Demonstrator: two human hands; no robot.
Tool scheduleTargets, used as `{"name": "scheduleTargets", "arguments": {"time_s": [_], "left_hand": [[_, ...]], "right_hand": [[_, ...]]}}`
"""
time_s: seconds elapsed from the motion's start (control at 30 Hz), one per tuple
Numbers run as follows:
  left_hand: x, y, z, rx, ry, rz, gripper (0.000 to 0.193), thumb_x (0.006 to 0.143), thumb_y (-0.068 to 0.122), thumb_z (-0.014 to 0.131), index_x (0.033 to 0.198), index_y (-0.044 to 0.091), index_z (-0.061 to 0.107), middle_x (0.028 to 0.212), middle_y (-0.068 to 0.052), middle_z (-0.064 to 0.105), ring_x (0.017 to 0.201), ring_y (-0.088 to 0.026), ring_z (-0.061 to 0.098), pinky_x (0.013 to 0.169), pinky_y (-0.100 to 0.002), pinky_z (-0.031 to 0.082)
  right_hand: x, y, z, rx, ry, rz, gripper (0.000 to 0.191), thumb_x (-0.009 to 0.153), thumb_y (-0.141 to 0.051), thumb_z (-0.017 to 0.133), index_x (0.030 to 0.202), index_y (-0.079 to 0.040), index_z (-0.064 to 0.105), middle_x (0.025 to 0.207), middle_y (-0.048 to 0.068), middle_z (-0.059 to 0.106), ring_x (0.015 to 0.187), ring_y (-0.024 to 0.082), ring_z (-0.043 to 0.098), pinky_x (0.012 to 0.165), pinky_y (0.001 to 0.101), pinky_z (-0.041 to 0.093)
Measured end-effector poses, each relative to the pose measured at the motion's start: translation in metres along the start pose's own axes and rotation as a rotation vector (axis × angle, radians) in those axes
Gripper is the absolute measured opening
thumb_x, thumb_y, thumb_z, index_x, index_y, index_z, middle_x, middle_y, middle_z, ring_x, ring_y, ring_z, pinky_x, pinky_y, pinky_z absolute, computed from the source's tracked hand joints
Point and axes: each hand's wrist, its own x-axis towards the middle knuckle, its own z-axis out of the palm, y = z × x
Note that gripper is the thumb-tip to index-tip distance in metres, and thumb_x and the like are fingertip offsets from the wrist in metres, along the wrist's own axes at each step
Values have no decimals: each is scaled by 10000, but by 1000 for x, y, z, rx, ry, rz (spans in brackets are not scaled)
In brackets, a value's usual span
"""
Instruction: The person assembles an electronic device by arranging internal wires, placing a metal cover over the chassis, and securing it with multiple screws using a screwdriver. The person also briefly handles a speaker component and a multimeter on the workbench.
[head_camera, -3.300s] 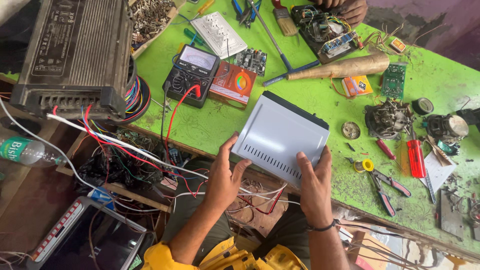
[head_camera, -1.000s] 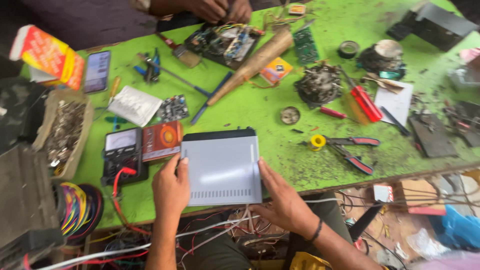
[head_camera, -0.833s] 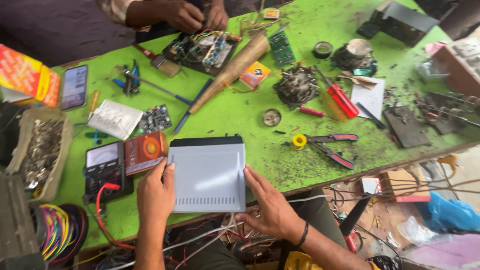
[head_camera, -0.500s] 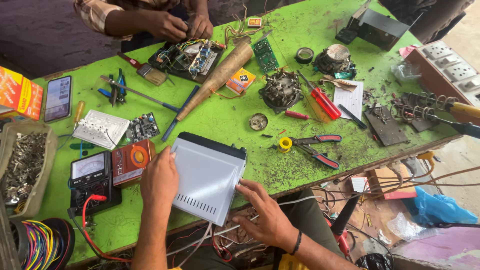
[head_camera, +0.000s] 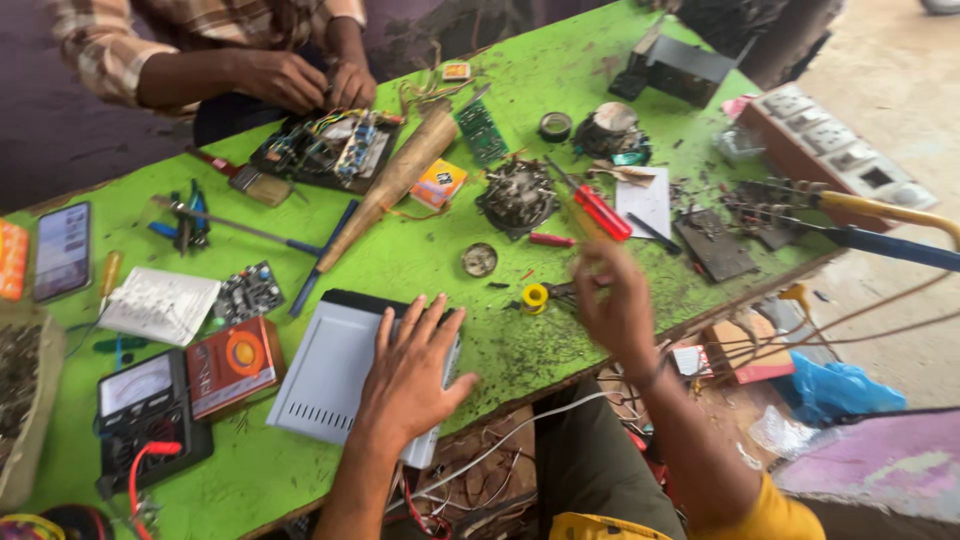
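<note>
Two hands split up: the left hand (head_camera: 415, 375) lies open, pinning the grey box (head_camera: 345, 375) to the green surface (head_camera: 420, 255); the blurred right hand (head_camera: 615, 300) pinches a red-handled screwdriver (head_camera: 592, 208).

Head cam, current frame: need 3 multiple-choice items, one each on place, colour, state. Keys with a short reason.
1. Where does the left hand rest?
A. flat on the grey box
B. on the phone
C. on the meter

2. What colour is the table top?
A. blue
B. bright green
C. white

3. What state is the right hand in?
A. flat on the table
B. raised above the table edge, blurred, near the pliers
C. closed round a cup

Key: 1 A, the palm and spread fingers lie on the box lid. 2 B, green shows between all the parts. 3 B, it hangs over the edge; whether its grip holds anything cannot be told.
</note>
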Motion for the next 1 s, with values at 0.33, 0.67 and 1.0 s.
{"name": "scheduleTargets", "arguments": {"time_s": [0.33,0.67,1.0], "left_hand": [[1,0,4,11,20,-16,674,816,308,666,1453,172,491,1543,-70,450,1461,-263,330,1223,-524,102],[4,0,7,49,-49,-78,736,833,315,642,1533,202,448,1620,-38,407,1480,-224,290,1240,-507,78],[3,5,2,8,25,-43,719,817,308,663,1503,173,493,1557,-61,447,1463,-247,322,1232,-511,107]], "right_hand": [[59,105,11,-504,-405,219,270,1064,-241,499,1168,-102,705,1107,152,729,1042,305,690,967,467,528],[104,101,2,-879,-457,383,517,936,-447,721,1214,-21,627,1176,210,648,1168,356,574,937,509,482],[154,154,-20,-392,-361,615,602,773,-285,858,1220,-10,562,1048,195,712,955,309,717,837,400,596]]}}
